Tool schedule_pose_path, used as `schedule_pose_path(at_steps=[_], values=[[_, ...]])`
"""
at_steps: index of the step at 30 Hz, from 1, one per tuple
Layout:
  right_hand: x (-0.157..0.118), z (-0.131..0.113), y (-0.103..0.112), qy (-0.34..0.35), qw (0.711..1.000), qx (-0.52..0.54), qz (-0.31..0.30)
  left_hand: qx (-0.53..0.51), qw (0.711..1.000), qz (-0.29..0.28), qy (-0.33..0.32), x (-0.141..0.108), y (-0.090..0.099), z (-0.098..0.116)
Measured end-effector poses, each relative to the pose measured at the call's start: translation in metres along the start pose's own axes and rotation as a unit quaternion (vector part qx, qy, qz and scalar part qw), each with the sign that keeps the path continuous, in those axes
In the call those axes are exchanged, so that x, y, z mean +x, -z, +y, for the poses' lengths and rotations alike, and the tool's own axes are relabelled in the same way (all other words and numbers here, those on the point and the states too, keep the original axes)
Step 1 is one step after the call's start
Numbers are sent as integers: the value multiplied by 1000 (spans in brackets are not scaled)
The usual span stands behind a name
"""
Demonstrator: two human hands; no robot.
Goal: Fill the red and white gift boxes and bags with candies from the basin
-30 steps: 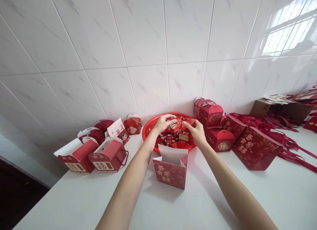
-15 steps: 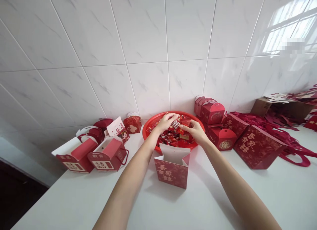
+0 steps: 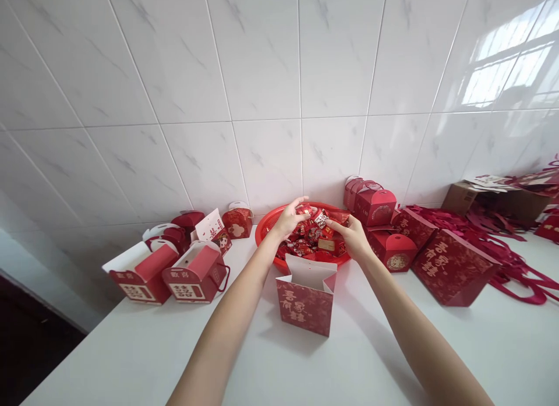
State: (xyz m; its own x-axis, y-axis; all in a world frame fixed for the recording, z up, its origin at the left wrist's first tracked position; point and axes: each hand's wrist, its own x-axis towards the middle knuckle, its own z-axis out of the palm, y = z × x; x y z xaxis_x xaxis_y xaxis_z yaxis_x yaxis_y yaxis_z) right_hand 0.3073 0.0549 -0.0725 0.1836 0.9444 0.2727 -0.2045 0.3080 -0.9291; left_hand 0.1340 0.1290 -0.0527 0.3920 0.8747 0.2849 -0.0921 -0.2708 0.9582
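The left hand (image 3: 290, 218) reaches over the sweets (image 3: 301, 243), fingers bent, a small red sweet at its fingertips; whether it is gripped I cannot tell. The right hand (image 3: 354, 238) is opposite, thumb and fingers bent about a red wrapper beside a sweet with white lettering; its grip is also unclear.

Nearest on the white table (image 3: 109, 365), between the forearms, a red bag (image 3: 304, 306) stands upright, its top open and gold characters on its front. Just behind it is the red basket (image 3: 261, 228), which holds the sweets.

To the left, two open boxes (image 3: 192, 281) stand side by side, with more boxes (image 3: 238, 221) behind them, near the wall. To the right, two tilted bags (image 3: 454, 269) stand near some closed boxes (image 3: 395, 253), stacked in part. Beyond those bags lie dark red ribbons (image 3: 506, 260) and a brown carton (image 3: 458, 197) with cards on top. A tiled wall (image 3: 262, 74) rises behind everything.
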Motion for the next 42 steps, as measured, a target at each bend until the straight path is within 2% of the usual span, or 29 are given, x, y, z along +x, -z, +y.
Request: schedule_pose_path(at_steps=[3, 7, 11, 14, 17, 22, 27, 32, 38, 42], values=[[-5, -20, -3, -13, 1000, 24, -10, -40, 999, 5, -16, -22, 5, 16], [-23, -61, -9, 32, 998, 56, -15, -50, 996, 14, -70, -63, 11, 53], [-50, -96, -15, 96, 993, 60, -41, 5, 994, -64, -91, -100, 10, 81], [-65, -107, -18, 126, 990, 27, -61, 67, 984, -133, -100, -117, 3, 83], [-72, -107, -18, 137, 988, -3, -75, 108, 976, -165, -98, -124, -4, 77], [-73, -105, -14, 152, 984, -38, -86, 234, 954, -144, -124, -128, -1, 78], [-74, -111, -13, 154, 961, -187, -132, 321, 924, -201, -61, -129, 14, 80], [-76, -108, -12, 156, 921, -291, -206, 327, 923, -203, -11, -124, 18, 74], [-75, -93, -16, 168, 864, -408, -241, 315, 927, -204, 22, -125, 15, 77], [-75, -91, -19, 171, 849, -427, -261, 293, 934, -204, 29, -125, 17, 75]])
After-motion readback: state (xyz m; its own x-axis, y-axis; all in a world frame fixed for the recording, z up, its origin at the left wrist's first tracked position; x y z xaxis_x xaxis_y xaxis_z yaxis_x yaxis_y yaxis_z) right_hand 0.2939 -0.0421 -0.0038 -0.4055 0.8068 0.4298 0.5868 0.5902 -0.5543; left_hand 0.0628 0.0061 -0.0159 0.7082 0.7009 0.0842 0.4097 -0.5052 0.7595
